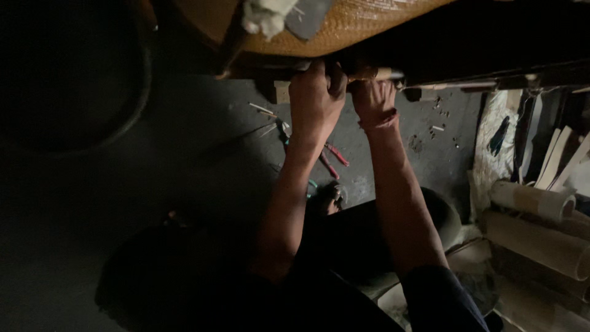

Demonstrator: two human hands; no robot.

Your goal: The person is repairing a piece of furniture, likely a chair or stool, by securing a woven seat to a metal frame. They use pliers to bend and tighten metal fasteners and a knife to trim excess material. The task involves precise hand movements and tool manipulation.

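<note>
Left hand (314,101) clenched at underside edge of woven seat (344,27) overhead, red pliers (329,157) on floor (184,135) below; right hand (375,98) beside it grips a pale stick (376,74), rolls (534,203) far right.

Tan woven mat (344,27), red-handled pliers (332,161) on dark grey floor (203,135), red wristband (380,120), white cloth (265,15).
</note>
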